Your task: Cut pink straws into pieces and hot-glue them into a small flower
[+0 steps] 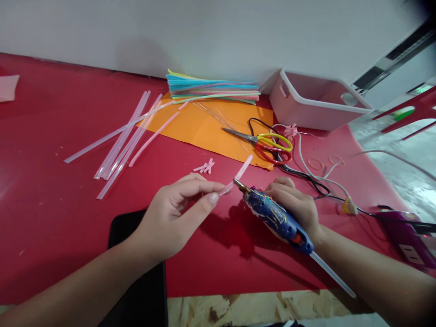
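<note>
Between thumb and forefinger, my left hand (182,213) pinches a short pink pipe cleaner (243,167), which points up and to the right. My right hand (296,202) grips a blue glue gun (272,213) whose body is smeared with dried glue. The gun's metal nozzle touches or nearly touches the pink piece; I cannot tell which. A clear glue stick (332,274) sticks out of the gun's back end. Just beyond my left hand, several short pink pipe cleaner pieces (205,166) lie in a small pile on the red table (190,277).
Scissors (272,143) and a pipe cleaner bundle (213,88) lie on orange paper (190,122). Glue sticks (119,131) are at left, a dark phone-like slab (143,290) under my left forearm. A pink bin (316,102), cables (306,175) and a purple power strip (405,240) are at right.
</note>
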Available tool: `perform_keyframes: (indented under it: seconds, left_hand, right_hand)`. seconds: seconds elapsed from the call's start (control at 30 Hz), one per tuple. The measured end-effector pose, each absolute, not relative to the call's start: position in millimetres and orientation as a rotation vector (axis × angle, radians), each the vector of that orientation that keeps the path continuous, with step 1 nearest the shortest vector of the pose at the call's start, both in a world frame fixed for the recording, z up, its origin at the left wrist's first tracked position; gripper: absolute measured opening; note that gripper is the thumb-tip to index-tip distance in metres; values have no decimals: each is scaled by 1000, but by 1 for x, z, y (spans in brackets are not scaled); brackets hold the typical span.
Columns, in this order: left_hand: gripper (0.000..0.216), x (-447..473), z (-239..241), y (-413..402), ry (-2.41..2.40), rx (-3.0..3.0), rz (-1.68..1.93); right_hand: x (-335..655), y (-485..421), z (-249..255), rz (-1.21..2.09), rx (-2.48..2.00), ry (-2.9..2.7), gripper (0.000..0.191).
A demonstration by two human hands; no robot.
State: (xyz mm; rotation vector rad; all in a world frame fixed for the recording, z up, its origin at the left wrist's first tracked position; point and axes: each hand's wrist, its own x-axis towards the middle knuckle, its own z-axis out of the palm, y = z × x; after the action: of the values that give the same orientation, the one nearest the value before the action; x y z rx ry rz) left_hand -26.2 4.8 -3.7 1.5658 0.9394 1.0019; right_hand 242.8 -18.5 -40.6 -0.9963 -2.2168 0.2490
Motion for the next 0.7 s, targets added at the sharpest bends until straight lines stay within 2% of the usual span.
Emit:
perform_keyframes:
  seconds: [0.7]
  left_hand:
    - [18,-26,-2,4,923,1564,993]
  right_hand:
    - [241,-18,-38,228,-1004,-2211,5]
